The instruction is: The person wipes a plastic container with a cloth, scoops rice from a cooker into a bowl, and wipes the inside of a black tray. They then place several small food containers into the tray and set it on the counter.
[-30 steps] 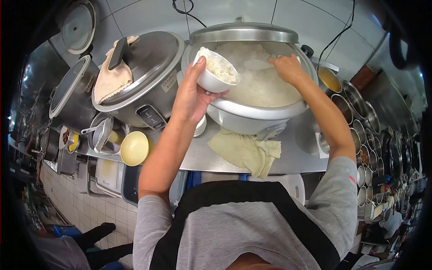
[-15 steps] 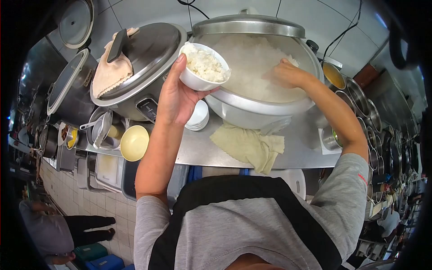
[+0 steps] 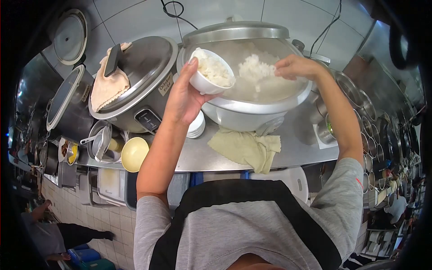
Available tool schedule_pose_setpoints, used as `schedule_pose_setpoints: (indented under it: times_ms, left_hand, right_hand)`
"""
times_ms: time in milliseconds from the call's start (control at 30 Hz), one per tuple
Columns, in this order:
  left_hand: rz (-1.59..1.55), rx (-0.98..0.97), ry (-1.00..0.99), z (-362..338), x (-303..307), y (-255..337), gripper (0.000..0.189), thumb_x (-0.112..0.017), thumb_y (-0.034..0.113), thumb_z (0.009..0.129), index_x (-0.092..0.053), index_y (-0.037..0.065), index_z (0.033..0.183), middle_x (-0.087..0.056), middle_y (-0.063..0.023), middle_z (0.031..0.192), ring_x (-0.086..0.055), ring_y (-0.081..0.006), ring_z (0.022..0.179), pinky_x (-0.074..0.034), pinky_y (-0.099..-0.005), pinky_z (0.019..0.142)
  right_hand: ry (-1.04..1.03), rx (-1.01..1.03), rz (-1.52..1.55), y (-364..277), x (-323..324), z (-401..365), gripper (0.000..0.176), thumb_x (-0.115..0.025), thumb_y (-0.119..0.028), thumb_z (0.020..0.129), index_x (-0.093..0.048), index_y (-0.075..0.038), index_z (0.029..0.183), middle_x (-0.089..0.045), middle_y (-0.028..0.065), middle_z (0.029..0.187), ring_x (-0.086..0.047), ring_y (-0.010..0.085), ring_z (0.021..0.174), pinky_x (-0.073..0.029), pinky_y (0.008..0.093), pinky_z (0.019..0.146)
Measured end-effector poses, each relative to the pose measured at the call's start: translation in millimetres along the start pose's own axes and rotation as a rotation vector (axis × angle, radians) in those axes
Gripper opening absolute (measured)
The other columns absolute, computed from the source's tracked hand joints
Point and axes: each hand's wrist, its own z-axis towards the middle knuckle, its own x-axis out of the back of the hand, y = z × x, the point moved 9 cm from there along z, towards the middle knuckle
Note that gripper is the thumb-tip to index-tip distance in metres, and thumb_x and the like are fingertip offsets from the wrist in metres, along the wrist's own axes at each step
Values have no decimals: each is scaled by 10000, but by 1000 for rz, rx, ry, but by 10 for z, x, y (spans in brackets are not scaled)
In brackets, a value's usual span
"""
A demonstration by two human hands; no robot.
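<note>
- Head view, my feed: left hand point(image 3: 186, 98) clamped on a white bowl point(image 3: 206, 84), thumb up at the rim, fingers beneath. That is the bowl's place: in the grip, above the near left edge of the open cooker.
- Bowl tilted, its mouth facing the right fingers. Rice point(image 3: 214, 70) fills it.
- Right hand point(image 3: 298, 67) out over the cooker; fingers curled together on a rice paddle, which I cannot make out under the load.
- Just left of the right fingertips, a rice clump point(image 3: 253, 67), apart from the bowl.
- Below both hands, the open cooker point(image 3: 252, 109), steam hazing my view of its inside. Metal lid point(image 3: 238, 31) beyond the fingers.
- Left of the left fingers: a second cooker point(image 3: 150, 54), lid down, pink cloth point(image 3: 107, 90) draped on it.
- Below the left hand, partly behind the wrist: stacked white dishes point(image 3: 196, 128). Farther down and left, a yellow bowl point(image 3: 134, 154).
- Nearer the body than either set of fingers: a green cloth point(image 3: 245, 146) on the steel counter point(image 3: 299, 150).
- Well away from the left fingers, low left: another person point(image 3: 48, 236).
</note>
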Motion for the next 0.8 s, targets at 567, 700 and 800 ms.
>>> schedule_pose_setpoints:
  times_ms: [567,700,800]
  left_hand:
    - [-22,66,184,508,-242,-589,634,-627,381,852,-315,85,1317,-401,-160,1311,-431,-344,1209,-353,-615,969]
    - [-105,16,152,429,-129,-427,616,-606,386,863,-340,76,1324,-410,-158,1324,-433,-350,1221,-352,-603,986]
    - [-97,-18,165,362,-43,-297,620,-595,388,867,-335,73,1333,-402,-157,1331,-426,-345,1231,-356,-588,995]
  right_hand:
    - [619,176,-726,-806,-300,-437,330,-488,-16,825,-568,-36,1145,-632,210,994,-599,363,946,-463,443,828]
    - [510,-75,-712,-562,12,-269,380,-471,12,808,-590,-103,1151,-638,170,1039,-599,344,973,-459,433,841]
    - [335,-20,-902,-103,-179,368,428,-469,21,791,-610,-159,1153,-654,121,1037,-613,313,961,-457,432,834]
